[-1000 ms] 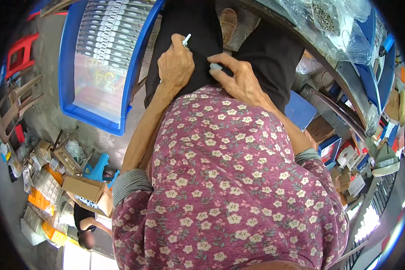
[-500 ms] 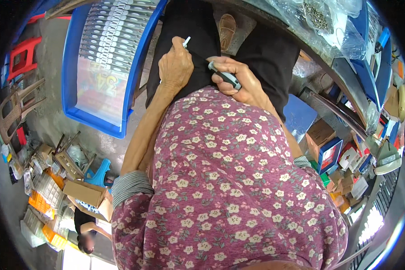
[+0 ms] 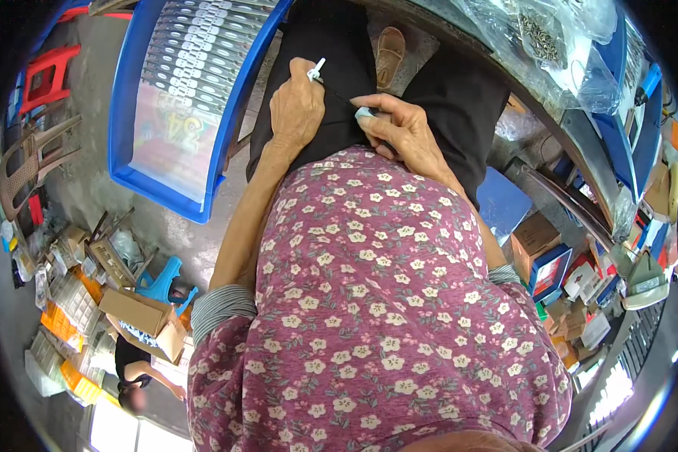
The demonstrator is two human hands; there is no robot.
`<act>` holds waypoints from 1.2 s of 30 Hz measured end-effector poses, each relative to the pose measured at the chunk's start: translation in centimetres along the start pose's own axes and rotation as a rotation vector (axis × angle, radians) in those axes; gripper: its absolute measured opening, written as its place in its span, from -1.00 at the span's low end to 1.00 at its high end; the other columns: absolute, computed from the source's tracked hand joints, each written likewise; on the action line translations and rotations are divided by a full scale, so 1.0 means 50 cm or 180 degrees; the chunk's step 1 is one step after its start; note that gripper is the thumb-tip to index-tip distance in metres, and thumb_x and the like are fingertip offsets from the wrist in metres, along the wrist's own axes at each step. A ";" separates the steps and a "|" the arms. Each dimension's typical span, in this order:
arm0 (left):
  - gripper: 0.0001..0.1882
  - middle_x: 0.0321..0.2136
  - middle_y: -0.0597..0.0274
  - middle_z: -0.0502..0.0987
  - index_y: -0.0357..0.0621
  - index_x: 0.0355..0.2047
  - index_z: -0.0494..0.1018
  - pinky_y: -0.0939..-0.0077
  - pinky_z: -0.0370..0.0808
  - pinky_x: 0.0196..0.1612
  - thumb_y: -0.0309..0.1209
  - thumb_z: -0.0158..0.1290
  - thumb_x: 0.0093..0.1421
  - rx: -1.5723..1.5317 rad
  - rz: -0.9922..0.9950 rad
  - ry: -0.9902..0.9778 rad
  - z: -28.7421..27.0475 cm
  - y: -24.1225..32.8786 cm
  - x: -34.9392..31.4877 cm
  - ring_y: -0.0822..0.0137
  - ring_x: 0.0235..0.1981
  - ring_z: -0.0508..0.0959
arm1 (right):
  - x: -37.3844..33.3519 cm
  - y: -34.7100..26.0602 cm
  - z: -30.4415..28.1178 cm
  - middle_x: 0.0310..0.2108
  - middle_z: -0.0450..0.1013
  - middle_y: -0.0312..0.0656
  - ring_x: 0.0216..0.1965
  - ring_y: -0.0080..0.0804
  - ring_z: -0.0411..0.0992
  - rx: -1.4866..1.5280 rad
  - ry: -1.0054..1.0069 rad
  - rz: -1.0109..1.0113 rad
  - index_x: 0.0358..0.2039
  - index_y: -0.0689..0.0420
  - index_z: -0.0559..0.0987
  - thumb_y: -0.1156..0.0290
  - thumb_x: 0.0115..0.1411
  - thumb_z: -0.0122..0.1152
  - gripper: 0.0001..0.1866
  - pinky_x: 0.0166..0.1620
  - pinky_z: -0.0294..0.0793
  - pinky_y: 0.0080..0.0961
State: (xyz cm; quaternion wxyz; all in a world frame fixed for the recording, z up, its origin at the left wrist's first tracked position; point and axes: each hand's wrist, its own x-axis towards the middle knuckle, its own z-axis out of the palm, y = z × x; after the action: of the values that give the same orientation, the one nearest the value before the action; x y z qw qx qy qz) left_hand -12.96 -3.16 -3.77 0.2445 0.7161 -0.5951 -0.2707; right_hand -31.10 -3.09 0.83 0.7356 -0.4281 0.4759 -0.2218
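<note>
Above my lap, my left hand is closed around a small white plastic piece, whose narrow tip sticks out past the fingers. To its right, my right hand pinches a small handle-like piece; only its pale end shows, and the palm hides the rest. What looks like a thin dark strand spans the gap between the hands, though it barely shows against my black trousers. Left of my leg stands a blue tray holding rows of slim black-and-white parts.
At upper right, a workbench edge carries plastic bags and a bag of small metal pieces. A blue stool, an open carton and a person are at lower left. Boxes pile up at right.
My right hand has turned and its fingers have shifted, so the dark handle side visible before is now hidden. The left hand still holds the white piece, which shows more. The view has shifted slightly.
</note>
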 end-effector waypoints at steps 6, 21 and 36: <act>-0.82 -0.60 -0.17 0.47 -0.20 -0.26 0.21 -0.02 0.36 -0.40 -0.44 -0.11 0.13 -0.0032 0.0032 0.0089 0.002 -0.007 -0.001 -0.19 -0.49 0.49 | 0.002 0.002 -0.002 -0.67 0.28 -0.38 -0.73 -0.75 0.08 -0.0004 -0.0029 -0.0013 -0.09 0.22 0.48 0.43 0.18 0.08 -0.71 -0.64 0.04 -0.75; -0.82 -0.57 -0.16 0.49 -0.22 -0.32 0.23 0.04 0.43 -0.48 -0.45 -0.09 0.08 0.0707 0.0273 -0.0210 -0.015 0.026 0.006 -0.14 -0.53 0.52 | -0.012 -0.030 -0.003 -0.51 0.41 -0.10 -0.54 -0.22 0.43 -0.3410 0.0201 -0.1568 -0.12 0.07 0.47 0.45 0.09 0.09 -0.70 -0.45 0.38 -0.38; -0.82 -0.57 -0.21 0.50 -0.30 -0.37 0.25 0.04 0.47 -0.43 -0.44 -0.10 0.05 0.0440 0.0029 -0.0567 -0.021 0.037 -0.004 -0.17 -0.52 0.52 | -0.024 -0.045 -0.005 -0.55 0.28 -0.22 -0.52 -0.34 0.34 -0.4588 0.0084 -0.2302 -0.11 0.10 0.44 0.60 -0.07 0.08 -0.58 -0.48 0.37 -0.43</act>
State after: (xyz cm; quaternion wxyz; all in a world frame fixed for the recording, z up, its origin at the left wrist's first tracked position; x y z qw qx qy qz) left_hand -13.59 -3.26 -1.74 0.1418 0.7016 -0.6350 -0.2905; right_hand -31.69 -3.53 3.31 0.1556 -0.9222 0.3426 -0.0897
